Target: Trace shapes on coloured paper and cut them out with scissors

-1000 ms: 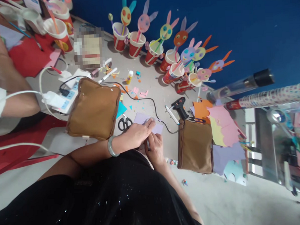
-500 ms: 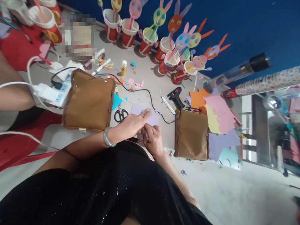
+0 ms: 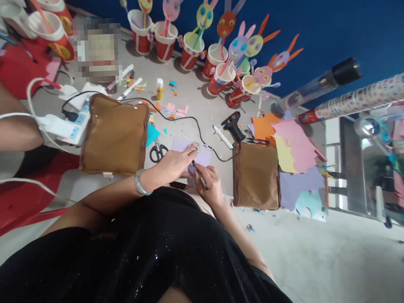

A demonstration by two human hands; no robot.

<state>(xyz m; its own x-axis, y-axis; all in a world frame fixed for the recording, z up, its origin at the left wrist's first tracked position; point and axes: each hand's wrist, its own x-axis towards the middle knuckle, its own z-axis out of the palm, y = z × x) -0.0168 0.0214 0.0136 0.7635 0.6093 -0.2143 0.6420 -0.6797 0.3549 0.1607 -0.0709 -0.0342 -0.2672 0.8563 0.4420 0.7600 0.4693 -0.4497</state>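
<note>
My left hand [image 3: 175, 162], with a pale bangle at its wrist, presses its fingers on a small clear round piece [image 3: 195, 147]; I cannot make out its kind. Under it lies a sheet of light purple paper [image 3: 206, 157]. My right hand [image 3: 210, 185] is closed around a dark-tipped pen [image 3: 204, 183], its tip at the paper beside my left fingers. Black-handled scissors [image 3: 158, 152] rest just left of the paper. A black glue gun [image 3: 233, 124] stands beyond it to the right, its cord running behind the paper.
Brown cushions, one left [image 3: 116, 135] and one right [image 3: 256, 178], flank the work area. Red paper cups [image 3: 189, 56] with rabbit-faced figures line the blue wall. A power strip [image 3: 78, 128] with white cables sits left, near another person's arm [image 3: 15, 133]. Coloured paper [image 3: 293, 143] lies right.
My right hand has turned so that more of the pen shows, with its dark tip at the paper. My left hand keeps its place on the clear piece. The whole view has shifted slightly.
</note>
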